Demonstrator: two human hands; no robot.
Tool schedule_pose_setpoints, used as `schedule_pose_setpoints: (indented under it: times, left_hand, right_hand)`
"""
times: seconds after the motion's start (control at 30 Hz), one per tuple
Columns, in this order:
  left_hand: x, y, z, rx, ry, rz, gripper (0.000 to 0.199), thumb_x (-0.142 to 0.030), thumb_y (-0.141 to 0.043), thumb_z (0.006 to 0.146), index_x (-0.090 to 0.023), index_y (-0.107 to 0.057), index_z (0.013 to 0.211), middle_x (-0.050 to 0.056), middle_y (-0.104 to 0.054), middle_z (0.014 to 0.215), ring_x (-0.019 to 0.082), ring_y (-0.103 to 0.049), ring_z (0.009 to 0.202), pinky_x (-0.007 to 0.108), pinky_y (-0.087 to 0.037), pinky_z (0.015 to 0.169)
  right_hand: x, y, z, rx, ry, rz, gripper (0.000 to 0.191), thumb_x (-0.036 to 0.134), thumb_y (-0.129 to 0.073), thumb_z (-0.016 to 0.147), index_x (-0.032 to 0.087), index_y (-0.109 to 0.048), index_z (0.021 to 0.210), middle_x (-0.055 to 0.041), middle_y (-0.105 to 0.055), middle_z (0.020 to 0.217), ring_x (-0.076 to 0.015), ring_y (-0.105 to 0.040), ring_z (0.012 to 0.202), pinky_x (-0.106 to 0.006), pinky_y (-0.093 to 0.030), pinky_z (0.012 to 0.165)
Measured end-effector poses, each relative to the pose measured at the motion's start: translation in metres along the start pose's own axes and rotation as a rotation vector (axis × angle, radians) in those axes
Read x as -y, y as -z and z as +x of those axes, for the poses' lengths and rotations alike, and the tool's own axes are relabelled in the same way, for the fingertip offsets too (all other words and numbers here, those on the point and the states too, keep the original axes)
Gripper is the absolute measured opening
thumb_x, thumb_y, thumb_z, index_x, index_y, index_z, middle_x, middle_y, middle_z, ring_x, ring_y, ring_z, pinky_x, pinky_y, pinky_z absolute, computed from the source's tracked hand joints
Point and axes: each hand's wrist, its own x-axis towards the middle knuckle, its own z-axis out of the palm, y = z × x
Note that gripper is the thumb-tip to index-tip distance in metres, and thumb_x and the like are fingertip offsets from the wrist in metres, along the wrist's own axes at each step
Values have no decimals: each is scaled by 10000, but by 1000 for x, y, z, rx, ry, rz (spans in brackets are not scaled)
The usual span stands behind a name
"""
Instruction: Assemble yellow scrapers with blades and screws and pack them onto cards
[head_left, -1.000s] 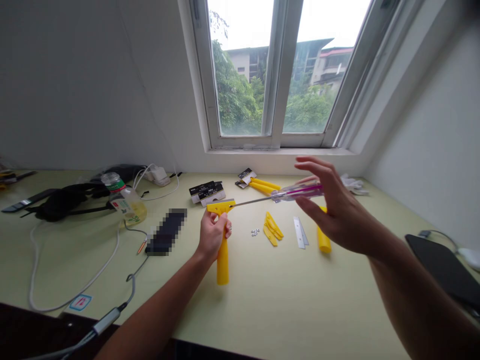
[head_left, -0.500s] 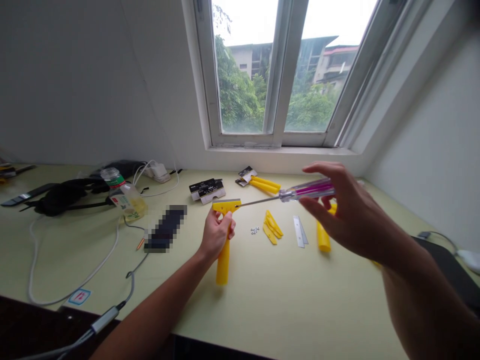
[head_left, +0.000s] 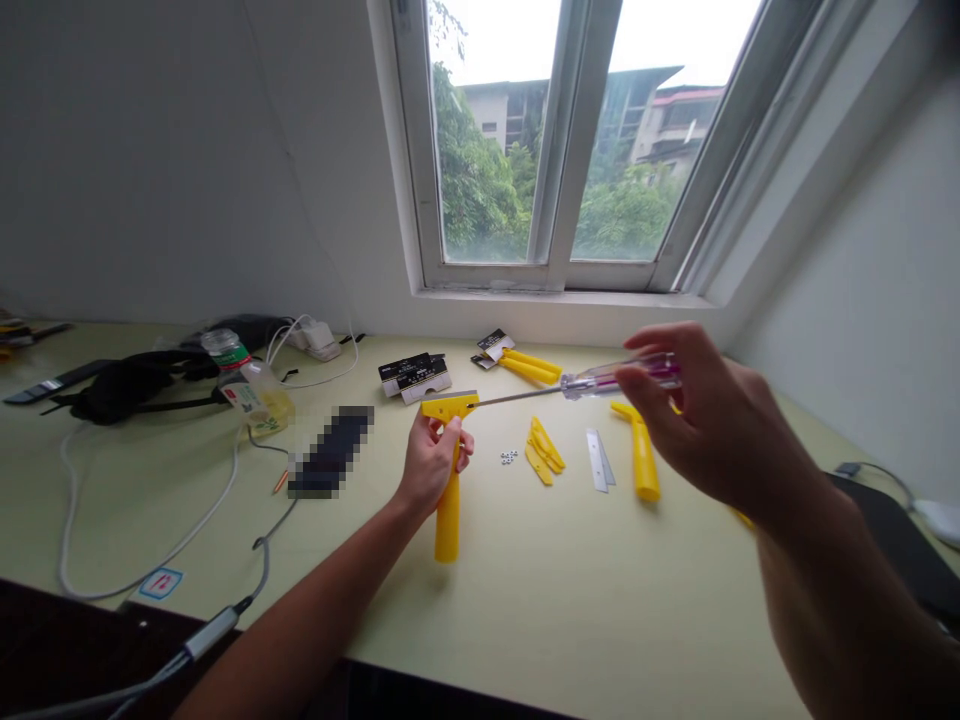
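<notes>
Yellow scraper [head_left: 447, 505] is gripped pretty much upright in the left hand [head_left: 429, 465], and the right hand [head_left: 709, 425] has a clear-and-purple screwdriver [head_left: 596, 381] pinched, tip right at the scraper's head.

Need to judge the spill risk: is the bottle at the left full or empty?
Neither: the bottle is partly full. Yellowish liquid shows in its lower part, none higher up; the exact level is unclear.

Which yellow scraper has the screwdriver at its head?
The scraper in the left hand, with the screwdriver at its head; the other yellow handles lie on the table.
</notes>
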Motion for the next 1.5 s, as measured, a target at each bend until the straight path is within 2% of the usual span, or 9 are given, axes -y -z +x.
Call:
schedule_pose_setpoints:
  times: [0.37, 0.57, 0.7, 0.83, 0.97, 1.1, 1.23, 1.33, 1.5]
  left_hand:
    - [0, 1, 1, -7, -2, 6, 258, -332, -634, 811, -211, -450, 944, -74, -530, 589, 55, -445, 403, 169, -340, 404]
    - [2, 1, 0, 18, -38, 9, 215, -332, -597, 845, -214, -445, 942, -74, -526, 594, 57, -447, 405, 171, -336, 399]
    - [1, -1, -2, 22, -34, 31, 247, -349, -621, 827, -215, -444, 937, -76, -526, 578, 54, -433, 391, 165, -330, 389]
    - [-1, -1, -2, 12, -36, 12, 241, -346, -620, 820, -216, -445, 923, -75, -531, 579, 54, -439, 391, 165, -333, 392]
    - [-5, 0, -2, 5, -43, -13, 234, -339, -617, 818, -218, -451, 929, -75, -523, 570, 57, -436, 390, 171, -338, 394]
    - [-8, 1, -1, -7, -59, -9, 214, -333, -616, 828, -215, -458, 914, -67, -528, 567, 58, -425, 385, 184, -353, 402]
    - [-10, 0, -2, -2, -108, 14, 170, -317, -589, 859, -213, -461, 905, -65, -526, 571, 58, -424, 389, 186, -355, 403]
    - [-11, 0, -3, -23, -142, 15, 161, -303, -591, 860, -216, -458, 886, -72, -508, 560, 60, -427, 391, 182, -344, 397]
    - [-10, 1, -3, 0, -153, 41, 135, -304, -552, 885, -211, -458, 913, -76, -490, 545, 61, -422, 390, 178, -331, 388]
  right_hand:
    - [1, 0, 0, 124, 65, 85, 338, 401, -550, 888, 225, -516, 1175, -77, -687, 952, -216, -683, 727, -337, -535, 602]
    - [0, 0, 2, 79, 99, 101, 381, 391, -548, 890, 213, -488, 1221, -95, -676, 1020, -216, -680, 781, -320, -527, 594]
    - [0, 2, 2, -62, 22, -13, 236, 393, -530, 912, 208, -550, 1056, -34, -673, 771, -177, -645, 607, -296, -479, 516]
    - [-2, 3, 1, 88, 80, 110, 364, 416, -548, 892, 238, -492, 1203, -71, -686, 983, -203, -669, 727, -318, -516, 557]
    - [-2, 3, 0, -24, -46, 2, 300, 442, -577, 873, 247, -551, 1099, -44, -687, 812, -200, -643, 611, -315, -488, 506]
    - [2, 4, -1, 84, 47, 134, 375, 413, -546, 890, 255, -481, 1224, -92, -666, 1102, -212, -669, 770, -334, -537, 618]
    - [5, 7, -3, -62, -3, -58, 258, 446, -553, 882, 244, -549, 1043, -31, -659, 765, -200, -631, 593, -330, -473, 509]
    - [9, 10, -4, 20, 66, 23, 384, 448, -546, 877, 255, -473, 1200, -80, -658, 986, -234, -654, 714, -370, -503, 577]
    - [12, 11, -6, -55, -27, -27, 304, 395, -557, 883, 273, -488, 1153, -64, -650, 937, -226, -643, 684, -361, -499, 543]
